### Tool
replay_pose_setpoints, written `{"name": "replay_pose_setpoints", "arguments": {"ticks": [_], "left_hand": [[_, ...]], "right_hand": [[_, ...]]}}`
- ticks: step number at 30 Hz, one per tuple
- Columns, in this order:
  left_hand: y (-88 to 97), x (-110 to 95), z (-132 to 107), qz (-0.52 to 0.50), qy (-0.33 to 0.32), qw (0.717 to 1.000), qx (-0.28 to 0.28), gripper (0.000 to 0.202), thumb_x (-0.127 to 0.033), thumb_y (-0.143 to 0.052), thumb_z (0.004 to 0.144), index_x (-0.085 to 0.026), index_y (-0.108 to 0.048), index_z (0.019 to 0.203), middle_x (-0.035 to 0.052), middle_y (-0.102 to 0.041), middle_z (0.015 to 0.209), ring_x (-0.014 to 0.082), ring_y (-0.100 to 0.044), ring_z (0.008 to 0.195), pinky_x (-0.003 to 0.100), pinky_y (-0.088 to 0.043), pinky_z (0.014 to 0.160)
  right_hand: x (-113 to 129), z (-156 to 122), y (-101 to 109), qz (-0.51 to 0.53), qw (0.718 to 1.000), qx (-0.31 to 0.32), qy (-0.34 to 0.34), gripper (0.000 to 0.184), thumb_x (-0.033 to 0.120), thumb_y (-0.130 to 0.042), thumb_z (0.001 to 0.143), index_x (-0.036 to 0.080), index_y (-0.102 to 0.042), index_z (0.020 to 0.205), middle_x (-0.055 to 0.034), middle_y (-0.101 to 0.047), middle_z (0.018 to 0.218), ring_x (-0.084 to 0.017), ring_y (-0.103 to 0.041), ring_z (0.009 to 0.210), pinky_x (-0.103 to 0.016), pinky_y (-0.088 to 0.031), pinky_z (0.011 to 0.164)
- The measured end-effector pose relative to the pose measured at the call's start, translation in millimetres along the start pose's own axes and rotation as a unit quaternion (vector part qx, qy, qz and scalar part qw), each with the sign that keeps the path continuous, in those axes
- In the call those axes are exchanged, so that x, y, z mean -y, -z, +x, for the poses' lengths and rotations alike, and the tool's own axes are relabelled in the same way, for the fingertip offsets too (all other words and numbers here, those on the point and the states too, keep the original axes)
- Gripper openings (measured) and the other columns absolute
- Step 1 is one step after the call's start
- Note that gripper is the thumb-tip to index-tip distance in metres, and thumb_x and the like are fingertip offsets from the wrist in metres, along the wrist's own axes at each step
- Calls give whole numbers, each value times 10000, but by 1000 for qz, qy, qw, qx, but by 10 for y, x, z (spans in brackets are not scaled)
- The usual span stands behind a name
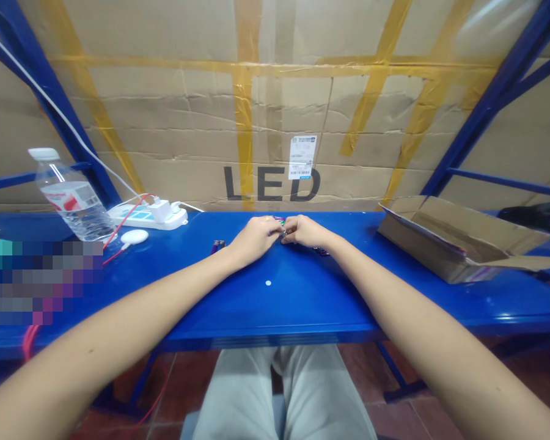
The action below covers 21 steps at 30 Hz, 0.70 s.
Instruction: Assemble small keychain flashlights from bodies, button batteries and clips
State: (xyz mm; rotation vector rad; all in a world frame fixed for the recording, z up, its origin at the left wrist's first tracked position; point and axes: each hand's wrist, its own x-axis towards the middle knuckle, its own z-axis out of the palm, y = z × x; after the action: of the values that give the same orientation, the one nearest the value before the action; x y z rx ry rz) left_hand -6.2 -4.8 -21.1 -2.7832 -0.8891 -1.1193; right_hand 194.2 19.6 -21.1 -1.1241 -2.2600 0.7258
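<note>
Over the middle of the blue table [256, 305], my left hand [259, 237] and my right hand [302, 232] meet fingertip to fingertip. Both are closed in a pinch around something tiny and shiny [283, 231], too small to name. Just behind the fingers shows a bit of purple-and-green metallic pieces [279, 219], mostly hidden by the hands. A small purple shiny object [218, 246] lies beside my left wrist. More small dark, shiny pieces [321, 251] are partly covered by my right wrist. Nearer to me is a small white round spot [268, 283] on the tabletop.
On the left stand a water bottle [76, 201], a white power strip [149, 215] with a plugged-in charger, and a white round disc [134, 236] on a red cable. An open cardboard box [421, 247] sits at right. A large taped carton [187, 122] walls off the back.
</note>
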Motion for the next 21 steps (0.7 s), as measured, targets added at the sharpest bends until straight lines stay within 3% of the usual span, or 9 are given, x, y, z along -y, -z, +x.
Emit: {"name": "replay_pose_setpoints", "arguments": {"ticks": [5, 11, 16, 19, 21], "left_hand": [[-17, 23, -11, 13, -23, 1000, 13, 164, -155, -584, 910, -185, -729, 838, 68, -725, 873, 187, -663, 838, 308, -502, 789], [41, 48, 13, -36, 83, 996, -20, 168, -193, -682, 817, -171, -725, 978, 55, -731, 916, 187, -665, 828, 305, -515, 765], [118, 49, 54, -91, 166, 982, -8, 102, -251, -741, 749, -190, -768, 827, 42, -713, 864, 176, -651, 778, 304, -517, 731], [172, 85, 85, -156, 203, 966, -32, 91, -253, -717, 752, -170, -734, 785, 43, -729, 822, 183, -665, 782, 314, -524, 731], [212, 141, 111, -193, 224, 952, -77, 82, -234, -705, 748, -159, -695, 778, 46, -735, 811, 189, -680, 802, 326, -536, 764]], "right_hand": [[16, -7, -22, 67, 997, 17, -22, 127, 281, -699, 636, 160, -680, 668, 12, -587, 642, -132, -525, 599, -271, -436, 580], [142, -42, -22, 81, 996, 23, -36, 135, 272, -716, 616, 162, -638, 606, 13, -586, 590, -124, -513, 568, -264, -419, 558], [216, -29, -89, 100, 994, 21, -33, 188, 305, -739, 646, 150, -642, 603, 5, -604, 584, -123, -521, 552, -272, -414, 564], [213, 18, -158, 112, 993, -18, -24, 212, 340, -738, 708, 131, -704, 721, 7, -610, 602, -118, -507, 557, -270, -402, 567], [213, 54, -211, 87, 994, -61, -19, 221, 314, -739, 743, 123, -739, 855, -6, -650, 671, -127, -534, 605, -269, -416, 600]]}}
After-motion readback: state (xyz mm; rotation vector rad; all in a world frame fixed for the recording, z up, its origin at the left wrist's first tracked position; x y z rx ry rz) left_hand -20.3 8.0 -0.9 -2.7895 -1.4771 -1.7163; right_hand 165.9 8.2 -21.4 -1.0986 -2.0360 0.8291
